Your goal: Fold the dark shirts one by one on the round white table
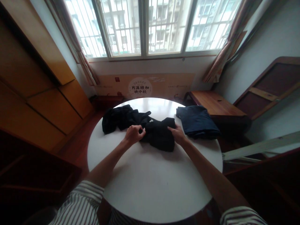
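Note:
A black garment (161, 134) lies bunched across the far half of the round white table (154, 181), with a small white tag near its middle. Whether the heap (119, 117) on its left side belongs to the same piece, I cannot tell. My left hand (134, 134) is closed, its thumb and fingers pinching the near edge of the black cloth. At the right end, my right hand (178, 134) grips the cloth, thumb on top and the other fingers partly hidden. Folded dark blue clothing (198, 122) sits just beyond my right hand.
A wooden cabinet (51, 109) stands to the left. Behind the table are a low wooden bench or chest (217, 103), a printed banner (161, 86) under the window and gathered curtains (217, 65). A pale rail (262, 147) runs close to the table's right edge.

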A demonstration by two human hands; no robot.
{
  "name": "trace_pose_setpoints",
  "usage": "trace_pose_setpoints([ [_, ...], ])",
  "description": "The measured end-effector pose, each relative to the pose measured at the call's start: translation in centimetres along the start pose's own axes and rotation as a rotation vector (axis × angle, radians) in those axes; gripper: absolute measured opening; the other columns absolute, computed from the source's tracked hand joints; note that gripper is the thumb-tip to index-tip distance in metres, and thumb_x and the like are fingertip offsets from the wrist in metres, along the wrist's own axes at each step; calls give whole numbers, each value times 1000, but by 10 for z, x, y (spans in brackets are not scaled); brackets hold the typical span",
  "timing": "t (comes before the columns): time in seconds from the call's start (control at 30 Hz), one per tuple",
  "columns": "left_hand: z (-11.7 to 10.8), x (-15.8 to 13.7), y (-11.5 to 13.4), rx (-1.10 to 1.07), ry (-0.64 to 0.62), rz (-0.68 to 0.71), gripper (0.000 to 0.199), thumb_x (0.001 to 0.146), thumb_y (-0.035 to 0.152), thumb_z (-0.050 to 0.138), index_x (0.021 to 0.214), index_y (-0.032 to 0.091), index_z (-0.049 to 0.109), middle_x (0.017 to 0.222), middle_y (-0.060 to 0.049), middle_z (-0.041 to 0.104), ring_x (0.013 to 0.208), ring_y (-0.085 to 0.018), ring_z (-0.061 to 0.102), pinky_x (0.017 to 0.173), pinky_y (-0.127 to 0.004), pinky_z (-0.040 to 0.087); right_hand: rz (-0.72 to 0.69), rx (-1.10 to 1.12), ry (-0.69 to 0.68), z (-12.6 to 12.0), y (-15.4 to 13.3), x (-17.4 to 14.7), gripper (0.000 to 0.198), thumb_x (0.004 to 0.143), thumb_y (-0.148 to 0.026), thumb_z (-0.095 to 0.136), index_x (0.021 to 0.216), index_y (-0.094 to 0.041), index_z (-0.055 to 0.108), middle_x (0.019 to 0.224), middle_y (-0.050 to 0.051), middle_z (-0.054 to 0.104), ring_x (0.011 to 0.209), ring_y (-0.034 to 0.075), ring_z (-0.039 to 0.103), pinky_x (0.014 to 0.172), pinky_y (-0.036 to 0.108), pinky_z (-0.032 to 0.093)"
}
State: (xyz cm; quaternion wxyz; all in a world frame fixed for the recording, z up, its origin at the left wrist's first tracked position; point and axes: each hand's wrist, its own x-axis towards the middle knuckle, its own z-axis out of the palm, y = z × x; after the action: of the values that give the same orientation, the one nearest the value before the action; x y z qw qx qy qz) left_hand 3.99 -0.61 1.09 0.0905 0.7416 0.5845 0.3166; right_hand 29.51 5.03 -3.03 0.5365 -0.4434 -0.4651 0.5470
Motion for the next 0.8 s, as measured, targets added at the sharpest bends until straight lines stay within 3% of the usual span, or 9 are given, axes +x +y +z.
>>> trace_pose_setpoints([
  [0.1, -10, -13, 18, -324, -547, 183, 40, 89, 45, 60, 61, 17, 67, 55, -3, 63, 47, -13, 58, 49, -24, 43, -25, -103, 41, -4, 0, 3, 39, 64, -32, 67, 101, -19, 61, 99, 6, 70, 93, 26, 67, 90, 44, 54],
  [0.13, -11, -15, 20, -410, -671, 212, 41, 89, 48, 60, 62, 17, 68, 54, -2, 63, 44, -12, 56, 46, -23, 42, -40, -165, 49, -5, -1, 3, 40, 67, -31, 64, 106, -19, 60, 102, 7, 69, 96, 27, 67, 91, 44, 53],
  [0.17, -11, -15, 20, -453, -690, 207, 43, 90, 50, 58, 64, 18, 69, 54, -2, 63, 43, -11, 55, 45, -22, 42, -77, -248, 65, -5, -3, 2, 43, 70, -29, 61, 112, -19, 58, 107, 8, 68, 100, 27, 65, 93, 44, 52],
  [0.2, -10, -14, 18, -449, -602, 177, 44, 91, 51, 57, 66, 18, 69, 55, -2, 64, 45, -11, 56, 46, -22, 43, -139, -353, 91, -6, -6, 0, 48, 71, -28, 59, 119, -19, 55, 112, 10, 65, 106, 27, 63, 97, 45, 51],
  [0.3, -5, -4, 1, -261, -91, 55, 37, 93, 50, 55, 80, 20, 71, 73, -6, 69, 67, -17, 65, 61, -27, 52, -429, -730, 201, -6, -12, -7, 63, 76, -26, 59, 137, -21, 44, 131, 13, 52, 127, 28, 47, 110, 48, 39],
  [0.4, 1, 6, -22, -17, 123, 18, 40, 86, 51, 65, 112, 21, 68, 113, -12, 68, 106, -27, 63, 89, -38, 53, -650, -1005, 169, -4, -14, -12, 60, 77, -27, 64, 136, -24, 51, 140, 14, 40, 133, 32, 37, 112, 52, 32],
  [0.5, 8, 9, -39, 193, 143, -36, 61, 83, 53, 68, 131, 18, 57, 136, -17, 56, 125, -33, 52, 103, -45, 45, -719, -1128, -7, -1, -10, -14, 57, 74, -24, 69, 131, -27, 59, 141, 13, 41, 132, 36, 37, 111, 56, 31],
  [0.63, 16, 12, -49, 284, 79, -84, 56, 87, 47, 66, 132, 16, 55, 128, -18, 61, 120, -32, 57, 101, -42, 45, -660, -1104, -194, 2, -1, -11, 50, 82, -18, 58, 131, -27, 58, 117, 9, 61, 112, 29, 55, 111, 58, 29],
  [0.8, 13, 19, -45, -10, 33, 27, 27, 98, 31, 49, 115, 17, 65, 103, -11, 71, 95, -23, 68, 89, -33, 51, -647, -979, -110, 3, 3, -7, 37, 83, -14, 52, 117, -22, 63, 103, 9, 59, 98, 25, 59, 93, 41, 48],
])
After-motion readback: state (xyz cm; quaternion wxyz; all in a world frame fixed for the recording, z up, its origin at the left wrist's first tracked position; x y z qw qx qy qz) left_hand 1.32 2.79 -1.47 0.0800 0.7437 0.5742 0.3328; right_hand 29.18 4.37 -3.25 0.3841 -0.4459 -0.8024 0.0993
